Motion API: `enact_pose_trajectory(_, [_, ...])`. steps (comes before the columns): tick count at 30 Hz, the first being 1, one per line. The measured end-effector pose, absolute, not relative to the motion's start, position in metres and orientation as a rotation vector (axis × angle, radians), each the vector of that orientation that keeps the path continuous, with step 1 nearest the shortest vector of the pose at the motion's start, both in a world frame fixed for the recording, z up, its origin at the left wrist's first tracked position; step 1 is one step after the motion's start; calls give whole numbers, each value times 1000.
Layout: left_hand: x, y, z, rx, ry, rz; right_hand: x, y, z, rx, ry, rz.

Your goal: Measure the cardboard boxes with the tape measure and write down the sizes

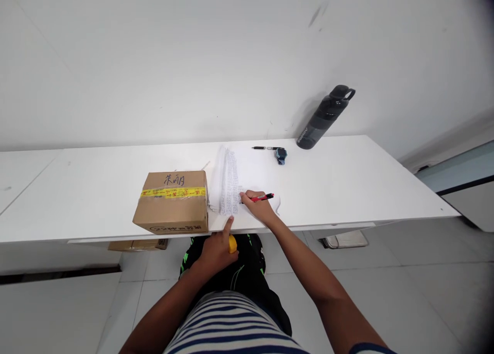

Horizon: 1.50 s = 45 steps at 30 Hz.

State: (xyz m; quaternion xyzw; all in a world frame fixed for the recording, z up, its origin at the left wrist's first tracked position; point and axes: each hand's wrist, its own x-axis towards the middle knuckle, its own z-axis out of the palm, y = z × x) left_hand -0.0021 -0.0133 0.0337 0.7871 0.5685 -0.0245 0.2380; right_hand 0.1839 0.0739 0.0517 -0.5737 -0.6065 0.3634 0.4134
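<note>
My right hand (258,208) is closed around a red-and-black pen (264,197), with its lower end at the paper. Beneath it lies an open notebook or stack of sheets (258,174), its left part covered with dense handwritten columns. At the table's front edge is my left hand (219,250), index finger stretched towards the bottom of the sheet. Its other fingers curl around a small yellow rounded object (232,244), mostly hidden, so its kind is unclear.
A taped cardboard box (173,210) stands left of the paper on the white table (366,189). Behind the paper lie a black pen (266,147) and a dark wristwatch (281,155). A black bottle (324,118) stands near the wall, farther right.
</note>
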Motion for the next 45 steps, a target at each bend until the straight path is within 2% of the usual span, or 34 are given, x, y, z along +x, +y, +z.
enact_pose_trajectory(45, [-3, -14, 33, 2153, 1544, -49, 183, 72, 49, -1450, -1485, 826])
